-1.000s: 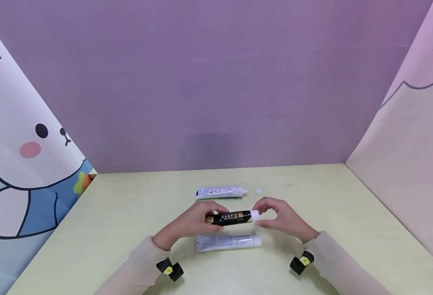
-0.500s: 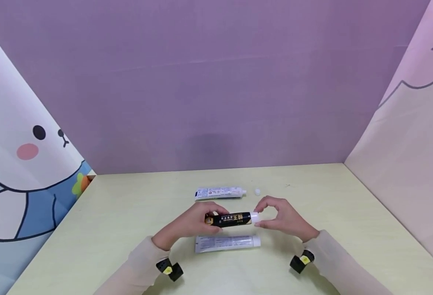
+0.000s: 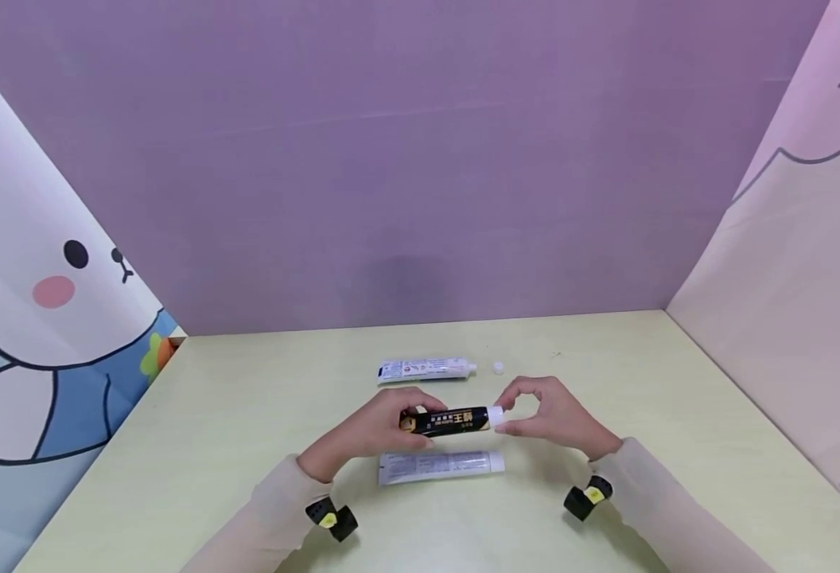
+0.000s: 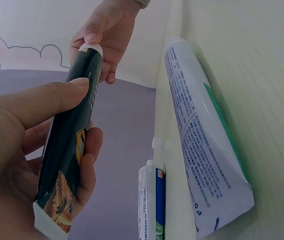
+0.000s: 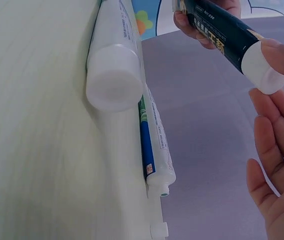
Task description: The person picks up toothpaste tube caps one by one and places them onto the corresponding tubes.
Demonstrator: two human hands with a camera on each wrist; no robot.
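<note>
A black toothpaste tube (image 3: 456,420) with gold lettering is held above the table, lying nearly level. My left hand (image 3: 391,422) grips its body near the crimped end, thumb along one side and fingers round the other, as the left wrist view shows. At its other end is a white cap (image 5: 262,70), which my right hand (image 3: 552,414) pinches between thumb and fingertips. Under the held tube, nearer to me, lies a white toothpaste tube (image 3: 441,467) with its cap on. Farther back is another white tube (image 3: 425,370), its nozzle bare, with a small white cap (image 3: 498,367) beside it.
The pale table (image 3: 262,398) meets a purple wall (image 3: 406,159) at the back. A panel with a cartoon rabbit (image 3: 55,255) stands at the left, and a pale pink panel (image 3: 799,302) at the right. Both wrists carry small black cameras.
The black tube stays in both hands at nearly the same place. My right hand's fingers shift slightly on the cap; the whole head view also moves a little.
</note>
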